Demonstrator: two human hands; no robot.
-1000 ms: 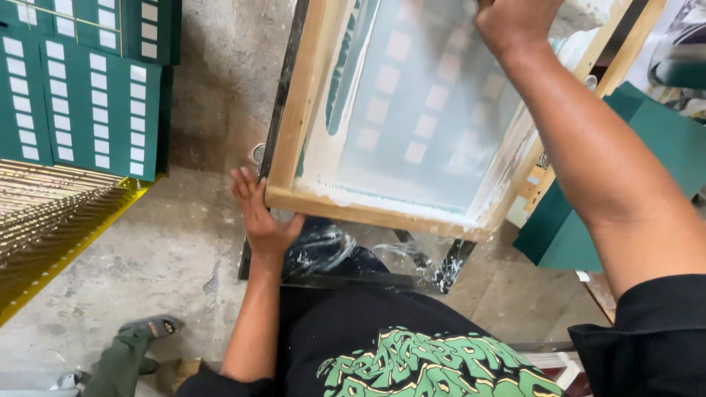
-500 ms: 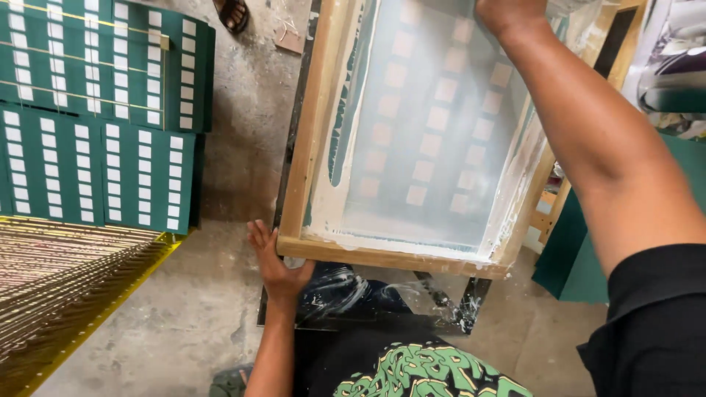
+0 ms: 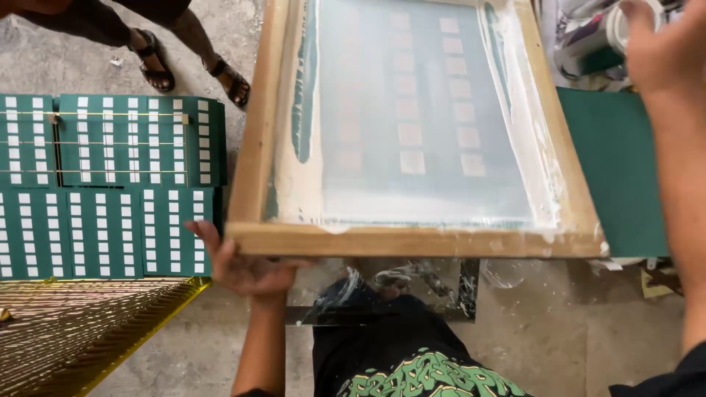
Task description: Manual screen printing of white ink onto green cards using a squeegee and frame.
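Under the near left corner of the wooden screen frame (image 3: 412,239), left hand (image 3: 246,268) is cupped palm up, fingers curled around the bottom rail, clamped on it and carrying that corner. Frame is held up, tilted, across the centre of the view, above the glass printing bed (image 3: 382,290) at the person's waist. Mesh (image 3: 419,125) inside the frame is grey-teal with rows of pale squares showing through; white ink smears run down both inner sides and along the near edge.

Right hand (image 3: 658,51) is at the top right, forearm running down the right edge of the view. Its back faces the camera, near a white round container (image 3: 625,22); fingers hidden, cannot tell if it grips anything or whether it touches the frame.

Plain green sheet (image 3: 614,169) lies right of the frame, partly under it. On the concrete floor (image 3: 529,345) to the left, printed green sheets (image 3: 110,191) with white squares lie in rows, thin yellow strips across the upper ones. Yellow wire drying rack (image 3: 81,331) sits at bottom left. Another person's sandalled feet (image 3: 191,62) stand at top left, beyond the sheets. Person wears a black shirt with green print (image 3: 426,375)
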